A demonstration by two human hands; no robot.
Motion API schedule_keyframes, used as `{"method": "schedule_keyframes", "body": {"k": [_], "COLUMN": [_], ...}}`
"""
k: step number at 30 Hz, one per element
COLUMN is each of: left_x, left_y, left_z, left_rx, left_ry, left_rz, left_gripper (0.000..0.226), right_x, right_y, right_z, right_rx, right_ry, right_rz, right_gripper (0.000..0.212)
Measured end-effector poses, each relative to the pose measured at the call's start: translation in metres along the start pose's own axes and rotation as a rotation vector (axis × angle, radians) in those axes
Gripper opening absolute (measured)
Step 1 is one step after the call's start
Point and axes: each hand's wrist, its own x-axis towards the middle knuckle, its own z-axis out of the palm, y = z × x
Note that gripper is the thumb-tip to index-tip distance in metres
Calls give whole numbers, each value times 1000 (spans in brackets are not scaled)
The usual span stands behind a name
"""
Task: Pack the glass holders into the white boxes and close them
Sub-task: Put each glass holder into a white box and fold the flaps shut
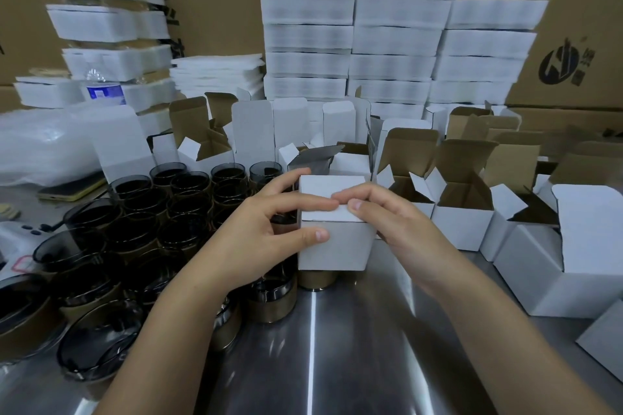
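A small white box (333, 248) stands upright in the middle of the steel table, its top flap folded down. My left hand (269, 229) grips its left side, thumb on the front face and fingers over the lid. My right hand (381, 216) grips the right side, thumb and fingers pressing on the lid's front edge. What the box holds is hidden. Several dark glass holders (141, 212) with gold bases crowd the table to the left. One holder (317, 278) stands right behind the box's base.
Several open white boxes (462, 209) with brown insides stand to the right and behind. Stacks of white foam sheets (394, 44) and brown cartons rise at the back. A water bottle (101, 87), a phone (72, 190) and plastic bags lie at the left.
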Motion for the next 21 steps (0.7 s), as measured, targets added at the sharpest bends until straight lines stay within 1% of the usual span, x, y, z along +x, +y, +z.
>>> {"method": "schedule_keyframes", "body": {"k": [3,5,7,10,12,16,18,21], "left_x": [0,-1,-1,-1,-1,-1,-1,-1], "left_y": [-1,-2,-3,-4,-4,-4,-4,-4], "left_z": [0,-1,-1,0,-1,-2,-2,-3], "left_rx": [-4,-3,4,5,8,2,4,28], "left_ry": [-6,-11,-14,-18,-20,-16,-16,-10], "left_rz": [-6,-2,3,2,-7,-12,-22,-20], "left_gripper": [32,31,31,30,30,30,30,31], "right_x": [1,0,-1,-2,-2,-2,-2,-2], "right_y": [0,1,2,1,-1,-6,-8,-15], "right_z": [0,-2,-6,-10,-11,-15,-17,-19], "right_rx": [-59,-54,-38,-152,-204,-228,-334,-471], "right_ry": [7,-14,-47,-43,-42,-75,-98,-103], "right_rz": [-74,-112,-120,-106,-96,-74,-75,-30], "right_gripper": [17,22,33,47,49,49,51,50]}}
